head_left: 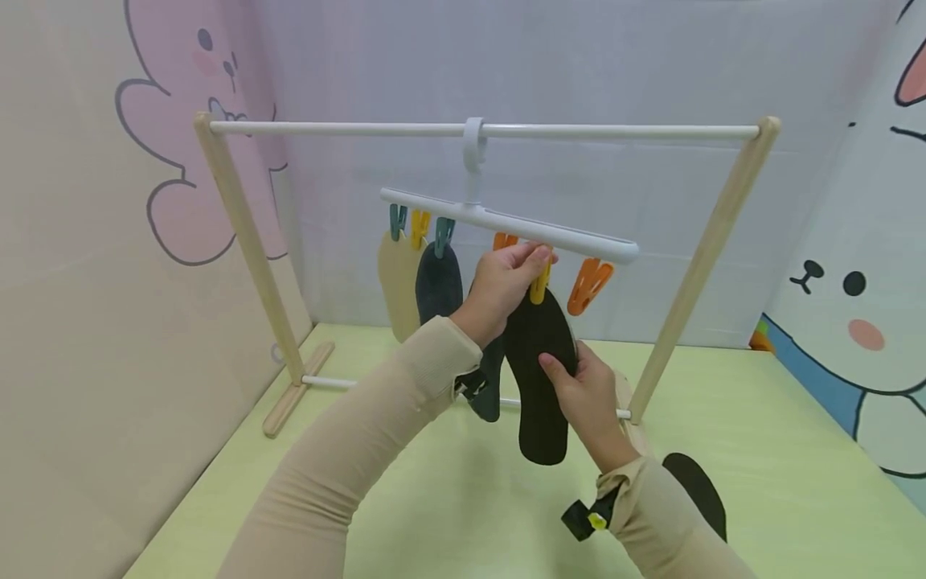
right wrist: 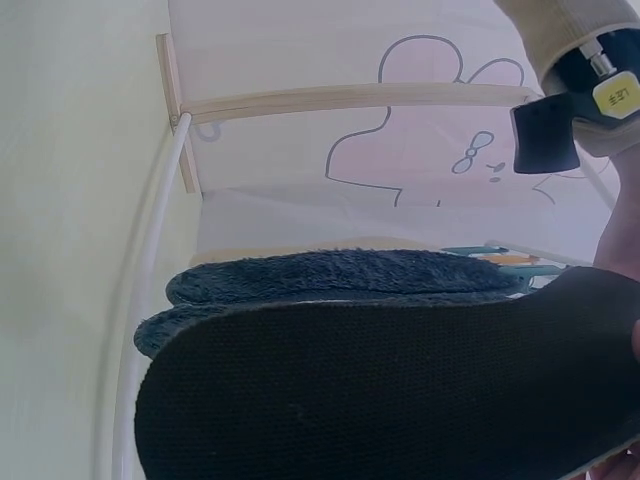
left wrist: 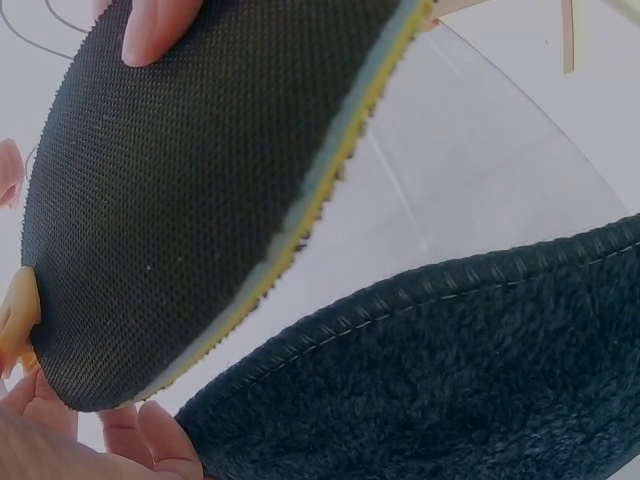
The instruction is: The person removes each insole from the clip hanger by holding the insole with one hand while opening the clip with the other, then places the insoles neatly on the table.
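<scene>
A black insole (head_left: 538,378) hangs upright below the right half of the white hanger (head_left: 557,233), its woven underside facing me. My left hand (head_left: 499,285) is at its upper end, pinching a yellow clothespin (head_left: 539,285) set over the insole's top edge. Lower down, my right hand (head_left: 589,398) grips the insole by its right side, thumb on the dark face. In the left wrist view the insole (left wrist: 200,200) shows a yellow and grey rim, beside a fuzzy dark blue insole (left wrist: 450,370). The right wrist view shows its lower part (right wrist: 380,390) close up.
Dark blue insoles (head_left: 439,281) and a cream insole (head_left: 396,277) hang from clothespins on the left. An orange clothespin (head_left: 589,285) hangs at the right. The hanger hooks over a rod (head_left: 347,129) on a wooden-legged rack. Another dark insole (head_left: 698,490) lies on the table (head_left: 788,482).
</scene>
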`<state>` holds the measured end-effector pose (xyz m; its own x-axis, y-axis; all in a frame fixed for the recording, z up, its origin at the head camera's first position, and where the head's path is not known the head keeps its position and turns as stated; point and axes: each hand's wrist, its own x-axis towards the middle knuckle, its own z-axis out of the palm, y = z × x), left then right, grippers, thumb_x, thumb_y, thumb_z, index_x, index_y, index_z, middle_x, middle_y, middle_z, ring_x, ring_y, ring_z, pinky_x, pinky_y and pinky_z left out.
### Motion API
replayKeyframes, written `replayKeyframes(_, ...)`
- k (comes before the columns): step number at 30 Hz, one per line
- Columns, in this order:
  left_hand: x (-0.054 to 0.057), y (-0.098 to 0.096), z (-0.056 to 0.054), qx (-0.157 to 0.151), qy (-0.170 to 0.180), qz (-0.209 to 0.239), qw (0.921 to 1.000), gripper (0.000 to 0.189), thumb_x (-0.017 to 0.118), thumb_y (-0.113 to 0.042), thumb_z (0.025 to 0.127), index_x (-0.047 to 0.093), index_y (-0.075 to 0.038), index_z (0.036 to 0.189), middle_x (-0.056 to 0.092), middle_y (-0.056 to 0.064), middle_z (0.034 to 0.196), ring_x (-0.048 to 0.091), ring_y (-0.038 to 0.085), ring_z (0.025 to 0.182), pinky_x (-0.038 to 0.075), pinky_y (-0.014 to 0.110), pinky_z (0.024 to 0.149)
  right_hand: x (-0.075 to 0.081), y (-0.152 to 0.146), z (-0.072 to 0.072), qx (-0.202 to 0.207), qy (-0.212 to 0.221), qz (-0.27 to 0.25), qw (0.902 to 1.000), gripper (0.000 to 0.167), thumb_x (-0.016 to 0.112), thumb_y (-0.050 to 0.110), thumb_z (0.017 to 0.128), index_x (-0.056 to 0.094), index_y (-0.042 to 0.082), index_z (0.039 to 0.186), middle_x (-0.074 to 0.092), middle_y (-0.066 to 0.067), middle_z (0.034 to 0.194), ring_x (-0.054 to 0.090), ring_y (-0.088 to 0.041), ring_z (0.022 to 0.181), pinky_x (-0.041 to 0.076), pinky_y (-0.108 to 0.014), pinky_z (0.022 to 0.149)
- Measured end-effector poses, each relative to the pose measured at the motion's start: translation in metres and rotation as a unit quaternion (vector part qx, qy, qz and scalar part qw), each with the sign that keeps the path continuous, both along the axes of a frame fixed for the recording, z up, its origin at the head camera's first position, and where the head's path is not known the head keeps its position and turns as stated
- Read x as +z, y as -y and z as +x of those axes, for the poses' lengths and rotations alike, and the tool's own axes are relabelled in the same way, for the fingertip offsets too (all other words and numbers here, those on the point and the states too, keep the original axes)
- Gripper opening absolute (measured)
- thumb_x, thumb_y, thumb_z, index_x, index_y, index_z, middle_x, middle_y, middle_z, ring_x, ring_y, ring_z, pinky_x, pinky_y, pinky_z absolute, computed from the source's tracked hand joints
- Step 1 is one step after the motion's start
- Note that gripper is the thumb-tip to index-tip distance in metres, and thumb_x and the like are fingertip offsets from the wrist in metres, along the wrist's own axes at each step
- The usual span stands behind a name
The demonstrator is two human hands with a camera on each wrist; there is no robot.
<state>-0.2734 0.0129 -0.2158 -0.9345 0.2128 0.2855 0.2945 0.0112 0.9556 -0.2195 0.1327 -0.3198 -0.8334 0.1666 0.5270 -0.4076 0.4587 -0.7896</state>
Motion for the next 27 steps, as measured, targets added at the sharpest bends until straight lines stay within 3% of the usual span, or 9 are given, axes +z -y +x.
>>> replayKeyframes(18,-0.0019,-0.0002,-0.003,-0.002,0.002,-0.011,0.9999,0.032,0.054,-0.02,0.099,0.063,-0.001,0.124,0.066,0.013,0.115,0.058,0.019,0.103,0.045,0.031,0.092,-0.0054,-0.0007,-0.0018,0.001,0.007,0.003,1.0,0.017,0.07,0.006,0.087,0.059,-0.007,0.084,0.057,-0.009,0.061,0.05,-0.007,0.054,0.041,-0.024,0.05)
replayKeyframes(27,-0.0004,0.0014,-0.0021,0.0,0.008,-0.016,0.9998,0.032,0.054,-0.021,0.099,0.064,-0.001,0.123,0.066,0.012,0.114,0.057,0.018,0.102,0.044,0.032,0.094,-0.0088,-0.0005,-0.0032,-0.001,-0.012,0.006,0.9999,0.016,0.071,0.002,0.085,0.058,-0.007,0.082,0.054,-0.008,0.059,0.05,-0.01,0.054,0.04,-0.024,0.049)
